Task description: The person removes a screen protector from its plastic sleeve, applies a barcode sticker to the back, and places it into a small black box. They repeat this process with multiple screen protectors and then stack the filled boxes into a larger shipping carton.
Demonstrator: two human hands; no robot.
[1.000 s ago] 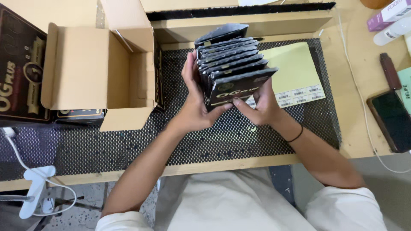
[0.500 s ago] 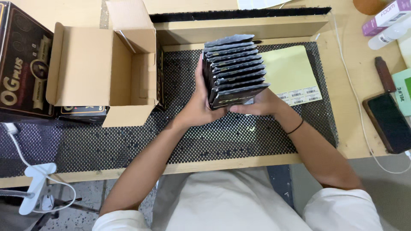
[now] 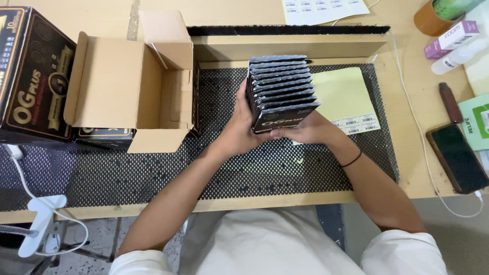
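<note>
A row of several flat black packets (image 3: 279, 86) stands on edge in the middle of the black mesh mat (image 3: 219, 163), squared into a tight stack. My left hand (image 3: 239, 127) presses against the stack's left side. My right hand (image 3: 305, 131) grips its near end and right corner from below. Both hands hold the stack together. An open brown cardboard box (image 3: 122, 86) lies on its side to the left, its mouth facing the stack, with nothing visible inside.
A black printed carton (image 3: 30, 76) sits at the far left. A yellow label sheet (image 3: 346, 99) lies right of the stack. A phone (image 3: 457, 158) with cable, a brown tool (image 3: 451, 102), tape roll (image 3: 438, 12) and bottles are on the right. A wooden ledge (image 3: 290, 46) runs behind.
The fanned, tilted packets have been squared up into a straighter stack and shifted slightly away from me. Both hands stayed on it.
</note>
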